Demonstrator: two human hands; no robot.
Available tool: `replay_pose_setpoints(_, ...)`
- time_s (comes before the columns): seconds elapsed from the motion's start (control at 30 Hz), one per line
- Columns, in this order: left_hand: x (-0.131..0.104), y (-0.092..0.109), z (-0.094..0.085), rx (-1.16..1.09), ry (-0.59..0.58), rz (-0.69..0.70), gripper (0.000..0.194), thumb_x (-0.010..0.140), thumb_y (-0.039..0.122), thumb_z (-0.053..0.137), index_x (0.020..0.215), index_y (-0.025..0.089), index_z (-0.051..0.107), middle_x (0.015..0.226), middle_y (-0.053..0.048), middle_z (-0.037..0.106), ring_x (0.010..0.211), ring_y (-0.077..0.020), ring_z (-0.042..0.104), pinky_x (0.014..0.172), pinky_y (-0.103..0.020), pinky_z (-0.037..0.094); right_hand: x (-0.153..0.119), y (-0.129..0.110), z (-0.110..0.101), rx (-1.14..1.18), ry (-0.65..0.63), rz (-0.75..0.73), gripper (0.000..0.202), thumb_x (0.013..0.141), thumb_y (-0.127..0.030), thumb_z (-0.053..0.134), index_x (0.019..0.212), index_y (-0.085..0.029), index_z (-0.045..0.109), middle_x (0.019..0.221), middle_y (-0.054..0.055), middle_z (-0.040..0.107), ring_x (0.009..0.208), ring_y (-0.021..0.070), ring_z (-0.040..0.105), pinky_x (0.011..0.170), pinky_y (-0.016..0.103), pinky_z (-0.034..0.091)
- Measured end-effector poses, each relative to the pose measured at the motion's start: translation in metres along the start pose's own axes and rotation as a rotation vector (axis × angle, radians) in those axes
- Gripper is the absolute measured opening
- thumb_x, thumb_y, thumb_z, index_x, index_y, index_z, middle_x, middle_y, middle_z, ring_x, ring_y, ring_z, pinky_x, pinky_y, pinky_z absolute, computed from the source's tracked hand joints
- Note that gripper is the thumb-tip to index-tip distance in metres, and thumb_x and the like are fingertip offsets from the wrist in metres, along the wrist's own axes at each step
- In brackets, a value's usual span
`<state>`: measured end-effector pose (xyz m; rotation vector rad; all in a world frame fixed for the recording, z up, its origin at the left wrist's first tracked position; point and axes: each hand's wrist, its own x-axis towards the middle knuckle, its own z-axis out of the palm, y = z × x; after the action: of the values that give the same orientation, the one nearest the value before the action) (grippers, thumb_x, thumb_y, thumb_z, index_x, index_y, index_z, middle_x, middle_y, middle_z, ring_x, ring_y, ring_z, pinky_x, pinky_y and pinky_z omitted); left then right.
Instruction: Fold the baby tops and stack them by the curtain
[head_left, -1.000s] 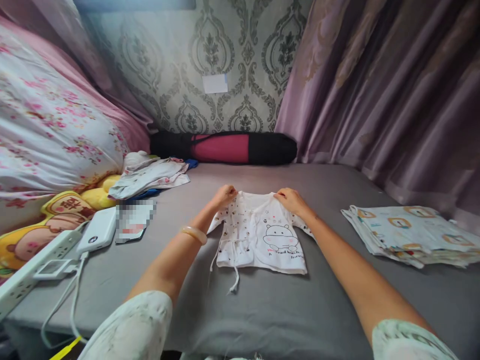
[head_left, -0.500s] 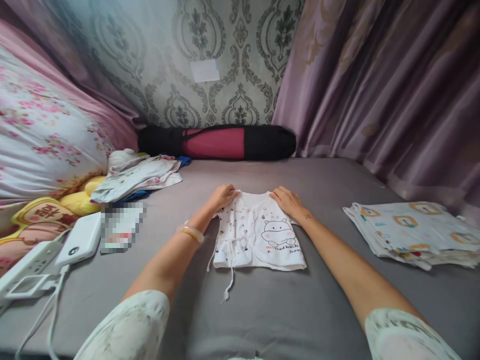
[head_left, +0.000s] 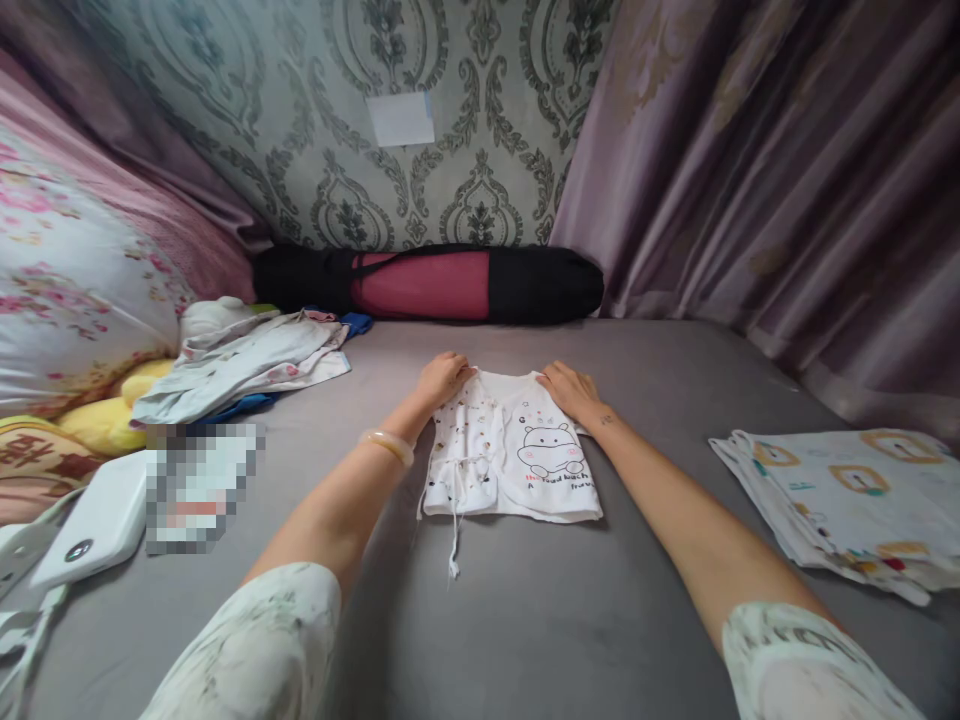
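Observation:
A small white baby shirt (head_left: 510, 495) lies front side up on the grey bedsheet, with a cartoon hippo and lettering on one half and small prints on the other. Its tie strings are knotted at the side, and one end trails toward me. My left hand (head_left: 444, 382) pinches the shirt's left shoulder; a pale bangle (head_left: 391, 447) circles that wrist. At the opposite shoulder, my right hand (head_left: 573, 392) has its fingers curled over the fabric. Both sleeves are partly hidden under my hands.
Folded printed cloths (head_left: 847, 500) lie stacked at the right. Crumpled clothes (head_left: 247, 365), a yellow plush toy (head_left: 97, 425), a white power bank (head_left: 94, 520) with a cable, and a blurred-out item (head_left: 202, 490) are on the left. A black and red rolled bag (head_left: 420, 285) lies along the wall.
The shirt and both hands sit slightly farther up in the view, with the hands still at the shoulders. My viewpoint has shifted a little, so the side objects have moved outward.

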<state>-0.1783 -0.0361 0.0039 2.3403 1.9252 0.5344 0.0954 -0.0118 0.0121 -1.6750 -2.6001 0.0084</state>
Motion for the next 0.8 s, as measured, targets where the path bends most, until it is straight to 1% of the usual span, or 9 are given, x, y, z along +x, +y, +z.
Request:
replay_pose_setpoints(0.17,0.013,0.0,-0.003,0.095,-0.028,-0.027,0.034,0.098,0.041,0.041,0.095,0.019,0.066,0.098,-0.01,0.062,0.097,-0.0229,0.058,0.079,-0.029,0.043,0.019,0.002,0.001,-0.012,-0.006,-0.005,0.037,0.104,-0.039,0.03,0.116,-0.018,0.06,0.122,0.013,0.06,0.111,0.0263,0.059,0.087,0.035,0.042)
replay_pose_setpoints(0.3,0.019,0.001,-0.003,0.147,-0.053,-0.053,0.034,0.098,0.04,0.04,0.097,0.019,0.066,0.102,-0.011,0.063,0.101,-0.0242,0.058,0.081,-0.031,0.043,0.028,0.002,0.005,-0.009,-0.004,0.018,0.036,0.103,-0.038,0.032,0.116,-0.019,0.06,0.124,0.013,0.061,0.111,0.0265,0.06,0.088,0.035,0.042)
replay_pose_setpoints(0.37,0.019,0.003,-0.003,0.172,-0.069,-0.077,0.031,0.098,0.038,0.042,0.1,0.018,0.065,0.105,-0.012,0.064,0.103,-0.0251,0.059,0.084,-0.032,0.043,0.031,0.004,0.006,0.05,-0.007,0.036,0.034,0.102,-0.038,0.035,0.117,-0.02,0.06,0.124,0.013,0.062,0.111,0.0263,0.06,0.088,0.034,0.042)
replay_pose_setpoints(0.43,0.016,0.01,-0.005,0.194,-0.054,-0.115,0.028,0.096,0.035,0.046,0.108,0.017,0.063,0.111,-0.013,0.064,0.107,-0.0266,0.059,0.087,-0.034,0.043,0.034,0.008,0.005,0.158,-0.026,0.073,0.035,0.101,-0.042,0.038,0.114,-0.02,0.062,0.12,0.012,0.065,0.108,0.027,0.061,0.086,0.033,0.043)
replay_pose_setpoints(0.53,0.009,0.034,-0.009,0.164,0.01,-0.153,0.03,0.095,0.03,0.046,0.118,0.015,0.058,0.117,-0.014,0.063,0.11,-0.0275,0.058,0.091,-0.037,0.044,0.039,0.021,-0.001,0.359,-0.106,0.186,0.05,0.1,-0.053,0.031,0.101,-0.018,0.068,0.107,0.013,0.07,0.101,0.0275,0.064,0.083,0.032,0.044)
replay_pose_setpoints(0.63,-0.001,0.075,-0.006,-0.004,0.017,-0.106,0.029,0.095,0.025,0.045,0.12,0.016,0.057,0.118,-0.012,0.064,0.111,-0.0242,0.059,0.094,-0.033,0.044,0.042,0.038,-0.007,0.57,-0.172,0.317,0.068,0.098,-0.063,0.021,0.088,-0.018,0.07,0.101,0.013,0.072,0.096,0.0249,0.065,0.082,0.03,0.046)
replay_pose_setpoints(0.67,-0.004,0.09,-0.003,-0.071,-0.005,-0.084,0.03,0.095,0.025,0.045,0.121,0.017,0.057,0.121,-0.011,0.064,0.112,-0.0233,0.06,0.095,-0.033,0.045,0.041,0.043,-0.008,0.632,-0.193,0.351,0.07,0.097,-0.065,0.02,0.085,-0.018,0.07,0.098,0.012,0.072,0.092,0.0242,0.065,0.081,0.03,0.046)
replay_pose_setpoints(0.73,-0.012,0.118,0.005,-0.18,-0.085,-0.088,0.032,0.093,0.026,0.047,0.123,0.018,0.056,0.124,-0.011,0.063,0.108,-0.0226,0.062,0.093,-0.033,0.046,0.037,0.053,-0.01,0.715,-0.247,0.398,0.071,0.095,-0.068,0.02,0.081,-0.018,0.068,0.087,0.011,0.071,0.079,0.0227,0.065,0.073,0.032,0.048)
replay_pose_setpoints(0.8,-0.02,0.139,0.014,-0.225,-0.178,-0.103,0.035,0.092,0.03,0.049,0.124,0.016,0.055,0.123,-0.014,0.062,0.105,-0.0245,0.063,0.093,-0.035,0.047,0.029,0.06,-0.011,0.74,-0.308,0.414,0.069,0.095,-0.067,0.02,0.078,-0.019,0.066,0.073,0.009,0.068,0.066,0.0211,0.062,0.064,0.033,0.048)
